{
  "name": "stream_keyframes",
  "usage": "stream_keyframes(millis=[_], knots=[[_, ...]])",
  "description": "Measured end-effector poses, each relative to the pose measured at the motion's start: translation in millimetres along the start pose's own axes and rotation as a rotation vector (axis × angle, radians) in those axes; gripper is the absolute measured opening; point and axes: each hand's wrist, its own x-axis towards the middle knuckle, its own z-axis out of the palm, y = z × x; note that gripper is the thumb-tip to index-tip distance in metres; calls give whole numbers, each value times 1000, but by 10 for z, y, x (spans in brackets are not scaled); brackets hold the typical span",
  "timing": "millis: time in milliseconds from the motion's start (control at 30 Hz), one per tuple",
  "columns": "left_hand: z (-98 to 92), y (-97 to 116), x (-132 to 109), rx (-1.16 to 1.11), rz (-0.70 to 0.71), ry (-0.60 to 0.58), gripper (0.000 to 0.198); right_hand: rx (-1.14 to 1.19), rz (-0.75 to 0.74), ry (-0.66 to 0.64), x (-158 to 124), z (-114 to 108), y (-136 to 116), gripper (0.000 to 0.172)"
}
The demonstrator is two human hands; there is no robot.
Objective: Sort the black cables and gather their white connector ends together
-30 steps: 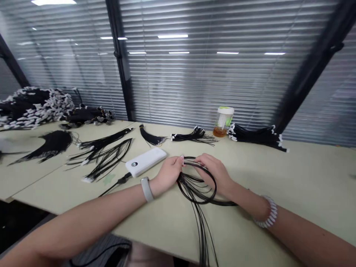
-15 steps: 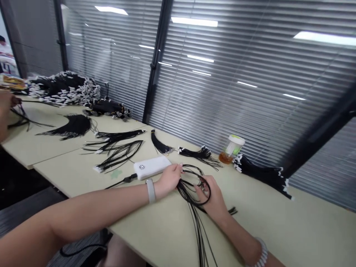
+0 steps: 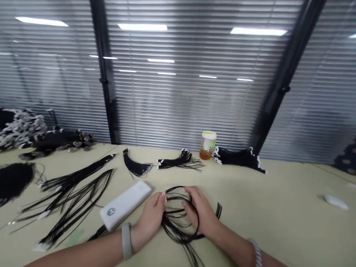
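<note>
Black cords (image 3: 180,230) coil between the hands; left hand (image 3: 150,222) pinches a white-tipped end, right hand (image 3: 201,211) cups the loops; power bank (image 3: 125,205) lies just beside left hand on the worktop (image 3: 278,207).

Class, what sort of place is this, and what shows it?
Probably a hand-assembly workshop: a heap of white-tipped black cords, sorted cord bundles along a table, and the left hand and right hand handling a looped cord bunch.

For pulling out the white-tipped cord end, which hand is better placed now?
Probably the left hand: its fingertips are at the white tip, while the right hand lies curved over the looped black cords.
</note>
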Motion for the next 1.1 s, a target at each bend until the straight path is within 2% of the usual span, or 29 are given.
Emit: stream_keyframes(millis=[67,200,267,333,400,467,600,667,867,967,1100], knots=[[-18,-10,0,29,2,-43,36,-70,93,16,10,-77,-73,33],[-106,-7,-27,86,34,-51,39,-203,273,59,-8,-231,-342,13],[-144,10,-46,121,57,-57,38,-171,355,71,-16,-279,-501,14],[-158,31,-64,152,84,-76,37,-118,354,32,-5,-312,-631,18],[-155,41,-79,171,113,-102,36,-35,333,-83,30,-346,-707,27],[-150,30,-83,174,135,-119,35,58,316,-290,84,-390,-721,33],[-162,-38,-57,185,147,-95,37,170,390,-739,192,-507,-630,20],[-163,-63,-48,189,139,-86,39,188,424,-847,207,-575,-571,21],[-120,-66,-95,129,142,-154,41,198,288,-763,47,-789,-459,21],[-116,-74,-100,121,123,-132,42,131,322,-764,-15,-844,-447,17],[-128,-80,-88,118,124,-125,43,90,333,-787,-37,-789,-509,12]])
